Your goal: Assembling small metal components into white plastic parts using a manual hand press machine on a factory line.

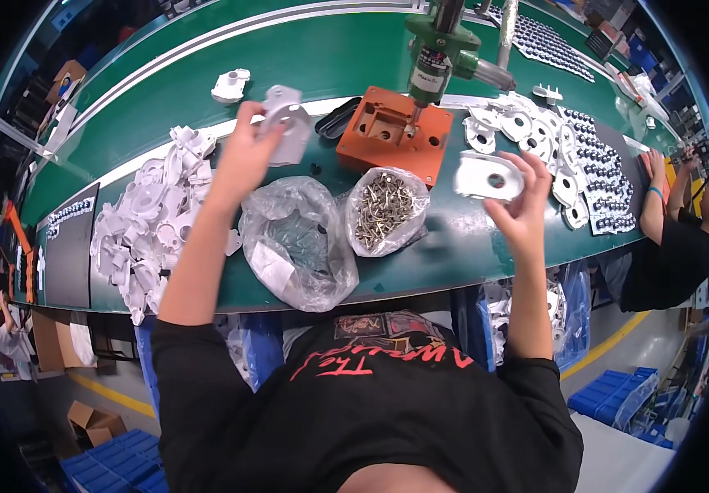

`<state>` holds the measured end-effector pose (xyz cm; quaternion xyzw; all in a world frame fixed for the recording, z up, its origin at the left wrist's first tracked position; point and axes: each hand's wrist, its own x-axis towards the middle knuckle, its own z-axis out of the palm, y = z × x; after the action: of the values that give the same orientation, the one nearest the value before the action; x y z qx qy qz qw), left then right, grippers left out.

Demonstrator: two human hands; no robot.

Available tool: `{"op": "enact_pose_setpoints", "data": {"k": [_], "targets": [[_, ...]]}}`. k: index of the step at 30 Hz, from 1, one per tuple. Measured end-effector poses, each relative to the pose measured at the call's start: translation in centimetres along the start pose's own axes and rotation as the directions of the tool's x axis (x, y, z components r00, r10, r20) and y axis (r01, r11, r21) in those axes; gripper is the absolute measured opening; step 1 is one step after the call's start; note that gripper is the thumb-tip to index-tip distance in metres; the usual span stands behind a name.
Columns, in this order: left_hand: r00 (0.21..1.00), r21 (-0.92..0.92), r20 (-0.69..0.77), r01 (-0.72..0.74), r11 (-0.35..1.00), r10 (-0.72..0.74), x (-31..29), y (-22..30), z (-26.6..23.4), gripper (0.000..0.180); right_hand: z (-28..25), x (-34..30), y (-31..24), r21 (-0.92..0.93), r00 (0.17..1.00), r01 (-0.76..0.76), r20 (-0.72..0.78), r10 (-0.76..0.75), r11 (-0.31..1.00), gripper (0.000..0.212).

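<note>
My left hand [254, 141] is closed on a white plastic part [293, 135], a flat plate with a round opening, slightly blurred, raised over the green bench. On the other side my right hand [523, 193] grips a white plastic housing [478, 176] with a dark-centred hole by its right end. Between the hands stands an orange fixture block [432, 135] with recesses, beneath a green press tool [436, 62] whose tip reaches down to it. Nearer me sit a clear bag of metal screws [383, 212] and a crumpled clear plastic bag [301, 246].
Loose white parts [145, 214] are heaped at left; similar parts [527, 123] with holes lie right of the fixture. Rows of dark round pieces [601, 172] sit beyond them. One white part [231, 85] rests near the rail. A co-worker's arm [655, 193] is at far right.
</note>
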<state>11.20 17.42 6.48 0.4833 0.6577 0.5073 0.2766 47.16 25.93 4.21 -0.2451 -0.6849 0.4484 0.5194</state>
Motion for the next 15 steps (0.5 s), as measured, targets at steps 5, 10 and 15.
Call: {"op": "enact_pose_setpoints", "data": {"k": [5,10,15], "targets": [[0.959,0.004,-0.005,-0.282,0.959,0.282,-4.8,5.0,7.7,0.038,5.2,0.5,-3.2,-0.127,0.986,0.015,0.167,0.006,0.992,0.086],[0.912,-0.258,0.147,-0.338,0.905,0.383,-8.2,4.1,11.2,0.046,8.7,0.7,-3.9,0.17,0.98,-0.158,0.15,0.133,0.973,0.082],[0.919,-0.388,0.185,-0.258,0.885,0.349,-8.7,3.5,11.1,0.052,9.0,-0.1,-3.7,0.194,0.977,-0.159,0.174,0.126,0.968,0.075]]}}
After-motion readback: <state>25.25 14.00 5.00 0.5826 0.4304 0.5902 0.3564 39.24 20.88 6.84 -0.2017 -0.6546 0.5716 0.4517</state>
